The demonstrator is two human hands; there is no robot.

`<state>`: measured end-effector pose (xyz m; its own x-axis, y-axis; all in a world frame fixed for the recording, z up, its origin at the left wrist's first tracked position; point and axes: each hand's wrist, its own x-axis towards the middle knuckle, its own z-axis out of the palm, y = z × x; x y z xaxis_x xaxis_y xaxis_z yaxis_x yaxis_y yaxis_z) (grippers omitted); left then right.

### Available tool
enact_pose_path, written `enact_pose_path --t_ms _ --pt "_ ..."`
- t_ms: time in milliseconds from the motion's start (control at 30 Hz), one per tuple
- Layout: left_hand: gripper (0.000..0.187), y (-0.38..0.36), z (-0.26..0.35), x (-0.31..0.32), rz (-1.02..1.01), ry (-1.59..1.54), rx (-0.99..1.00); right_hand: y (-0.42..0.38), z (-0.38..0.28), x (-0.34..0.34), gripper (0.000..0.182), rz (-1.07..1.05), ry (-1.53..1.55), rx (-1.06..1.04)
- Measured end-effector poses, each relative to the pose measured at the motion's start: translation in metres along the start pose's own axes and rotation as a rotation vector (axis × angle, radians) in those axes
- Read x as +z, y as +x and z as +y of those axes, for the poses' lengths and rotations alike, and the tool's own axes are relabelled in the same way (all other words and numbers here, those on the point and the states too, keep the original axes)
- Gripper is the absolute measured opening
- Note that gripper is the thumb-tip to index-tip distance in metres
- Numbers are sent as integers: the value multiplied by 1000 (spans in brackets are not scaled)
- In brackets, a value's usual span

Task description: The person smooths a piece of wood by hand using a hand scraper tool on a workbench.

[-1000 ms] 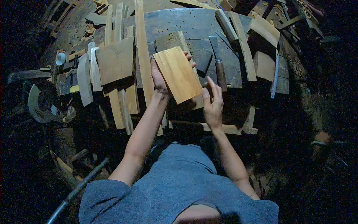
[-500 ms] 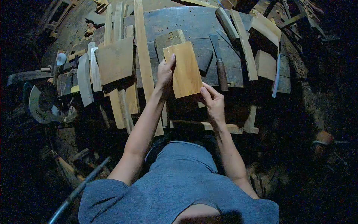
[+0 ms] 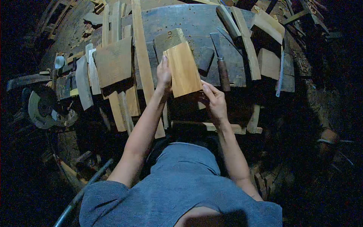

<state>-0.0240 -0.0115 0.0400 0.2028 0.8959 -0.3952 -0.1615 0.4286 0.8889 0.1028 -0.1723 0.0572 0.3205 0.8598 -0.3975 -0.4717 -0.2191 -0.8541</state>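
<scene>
A small pale wooden board (image 3: 183, 72) is held in front of me above the bench edge, its smooth face towards me. My left hand (image 3: 163, 73) grips its left edge, thumb along the side and fingers mostly hidden. At its lower right corner, my right hand (image 3: 214, 97) pinches the wood between thumb and fingers. Behind the board lies a rougher wooden block (image 3: 171, 37), partly covered by it. Right of that, a chisel (image 3: 221, 62) with a wooden handle rests on the bench beside a dark flat block (image 3: 205, 59).
The worn workbench (image 3: 162, 17) carries long wooden strips (image 3: 141, 53), a wide brown board (image 3: 113, 62) at left and curved wood pieces (image 3: 267, 26) at right. A thin bluish strip (image 3: 280, 75) overhangs the right edge. A circular saw (image 3: 41, 109) sits at far left.
The board has turned slightly and shifted a little left, and my left thumb has moved from its face to its edge. Both hands stay on it.
</scene>
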Motion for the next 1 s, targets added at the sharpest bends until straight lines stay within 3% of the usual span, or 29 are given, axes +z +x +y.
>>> enact_pose_path --t_ms 100,167,333,433,533,600,633,700,833,933,1000 --pt "47 6 -7 -5 -5 137 -14 2 -9 2 33 24 14 8" --pt "44 1 -8 -5 -76 -118 -149 1 -11 5 31 -22 -63 59" --pt "41 21 -29 -19 -54 -78 -85 3 -19 8 28 -16 -82 49" --pt "39 7 -7 -6 -10 -30 -19 6 -19 7 25 24 2 106" --pt "38 12 -8 -9 1 128 73 10 -19 -7 23 -13 -200 5" --pt "36 21 -6 -11 8 499 529 13 -24 -8 22 158 -388 -183" --pt "36 17 -5 -8 42 565 606 14 -30 -9 21 255 -453 -195" --pt "40 32 -16 -8 106 658 691 25 -27 -24 26 375 -834 -417" --pt "45 19 -2 0 85 768 507 48 -21 -47 36 543 -1201 -578" --pt "45 24 -7 -10 86 880 620 68 -7 -60 49 458 -1267 -450" --pt "42 20 -6 -12 72 666 450 75 -6 -59 53 425 -1281 -408"
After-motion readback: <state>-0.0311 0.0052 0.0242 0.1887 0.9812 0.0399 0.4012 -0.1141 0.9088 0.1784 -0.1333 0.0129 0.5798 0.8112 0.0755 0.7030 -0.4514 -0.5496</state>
